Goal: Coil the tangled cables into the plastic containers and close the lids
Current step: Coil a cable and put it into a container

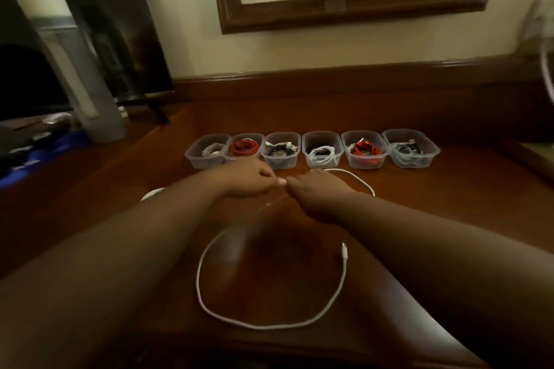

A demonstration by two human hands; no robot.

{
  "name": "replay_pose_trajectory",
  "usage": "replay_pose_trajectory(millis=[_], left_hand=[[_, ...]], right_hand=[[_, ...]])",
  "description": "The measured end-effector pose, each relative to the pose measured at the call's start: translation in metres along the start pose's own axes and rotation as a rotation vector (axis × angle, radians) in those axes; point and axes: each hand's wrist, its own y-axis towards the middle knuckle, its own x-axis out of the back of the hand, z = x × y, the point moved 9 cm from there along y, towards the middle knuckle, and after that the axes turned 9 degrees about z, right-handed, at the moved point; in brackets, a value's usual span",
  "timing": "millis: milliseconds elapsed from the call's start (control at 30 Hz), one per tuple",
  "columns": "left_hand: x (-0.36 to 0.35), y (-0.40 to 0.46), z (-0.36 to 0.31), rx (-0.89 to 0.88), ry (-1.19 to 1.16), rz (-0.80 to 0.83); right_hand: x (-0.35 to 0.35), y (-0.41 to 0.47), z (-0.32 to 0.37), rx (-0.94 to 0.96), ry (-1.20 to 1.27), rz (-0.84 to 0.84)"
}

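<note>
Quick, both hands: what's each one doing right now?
Left hand: fingers curled, pinching the white cable.
Right hand: curled, gripping the same cable.

A row of six open containers blocks the frame's middle, just beyond the hands. Bare wooden table lies open right of centre; a white cable loops across the lower centre

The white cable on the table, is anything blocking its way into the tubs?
No lids show on the six plastic containers, but each already holds coiled cables. Between them and the white cable are only both hands.
</note>
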Motion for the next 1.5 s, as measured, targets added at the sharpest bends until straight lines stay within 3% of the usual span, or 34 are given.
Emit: replay_pose_trajectory(millis=[67, 133, 367, 533, 667, 800, 867, 1000, 1100, 1167, 1300, 1367, 1500], left_hand=[[-0.024, -0.014, -0.028, -0.030, 0.034, 0.044], [-0.032, -0.030, -0.050, -0.057, -0.076, 0.004], [0.023, -0.108, -0.121, -0.258, -0.252, -0.352], [0.094, -0.161, -0.113, -0.370, -0.736, -0.670], [0.098, -0.175, -0.105, -0.428, -0.939, -0.553], [0.079, -0.188, -0.122, -0.587, -1.128, -0.336], [0.077, -0.199, -0.132, -0.650, -1.049, -0.350], [0.075, -0.215, -0.139, -0.521, -0.503, -0.573], [0.071, -0.217, -0.138, -0.502, -0.407, -0.607], [0.070, -0.213, -0.140, -0.530, -0.424, -0.481], [0.052, -0.209, -0.160, -0.593, -0.360, 0.040], [0.052, -0.211, -0.170, -0.616, -0.380, 0.077], [0.042, -0.204, -0.183, -0.485, -0.273, -0.079]], right_hand=[[0.024, -0.029, -0.001, -0.046, 0.070, -0.100], [0.041, -0.060, -0.004, -0.079, 0.108, -0.157], [0.065, -0.153, -0.025, -0.166, 0.341, -0.339], [0.047, -0.195, -0.053, -0.333, 0.652, -0.347], [0.047, -0.215, -0.058, -0.352, 1.041, -0.409], [0.058, -0.229, -0.069, -0.416, 1.149, -0.479], [0.063, -0.234, -0.071, -0.417, 1.212, -0.523], [0.084, -0.233, -0.052, -0.293, 1.263, -0.515], [0.099, -0.225, -0.028, -0.129, 1.253, -0.433], [0.109, -0.224, -0.015, -0.050, 1.256, -0.412], [0.121, -0.221, -0.001, 0.013, 1.243, -0.382], [0.122, -0.218, 0.007, 0.045, 1.279, -0.327], [0.121, -0.212, 0.024, 0.019, 1.302, -0.259]])
